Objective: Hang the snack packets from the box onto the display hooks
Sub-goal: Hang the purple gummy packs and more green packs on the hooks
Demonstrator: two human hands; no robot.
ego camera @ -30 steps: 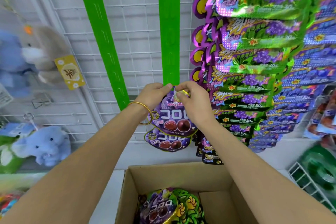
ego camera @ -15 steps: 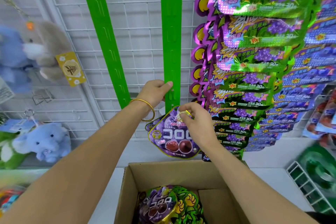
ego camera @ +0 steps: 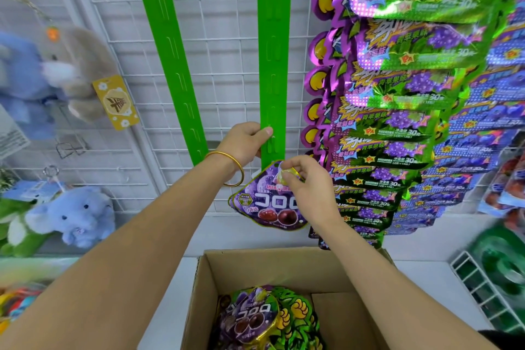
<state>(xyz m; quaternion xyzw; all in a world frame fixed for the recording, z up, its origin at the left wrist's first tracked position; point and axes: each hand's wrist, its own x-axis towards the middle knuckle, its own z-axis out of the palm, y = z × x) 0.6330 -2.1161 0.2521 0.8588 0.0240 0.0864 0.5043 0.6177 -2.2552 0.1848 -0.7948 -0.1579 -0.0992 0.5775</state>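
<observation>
So two green clip strips are hanging on the white wire grid. The left hand is curling its fingers round the lower end of the right-hand one, with the thumb pressing on its front. The right hand is pinching the top of a purple grape gummy packet just under that strip's end. The packet is showing コロロ in white, and a second packet's edge is peeking out behind it. One cardboard box is sitting below, with another コロロ packet lying on some green packets. The hanging packets on the right are showing 青苹果味 and 30, overlapping too much to count.
</observation>
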